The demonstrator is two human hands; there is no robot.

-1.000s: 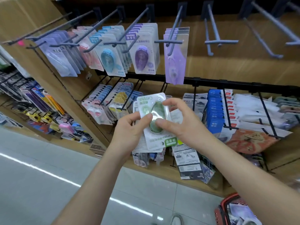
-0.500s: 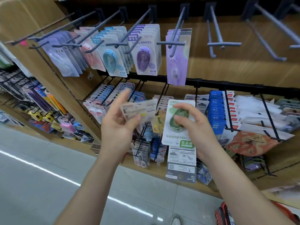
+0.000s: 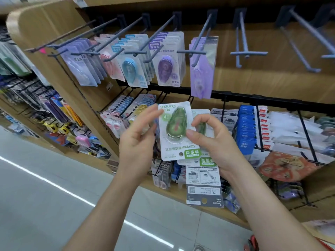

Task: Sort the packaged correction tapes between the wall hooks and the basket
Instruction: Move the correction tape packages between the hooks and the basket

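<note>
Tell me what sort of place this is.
Probably a stationery shop aisle: wall hooks hung with packaged correction tapes, lower racks crammed with more carded stationery, and a green tape pack pinched in the right hand.
</note>
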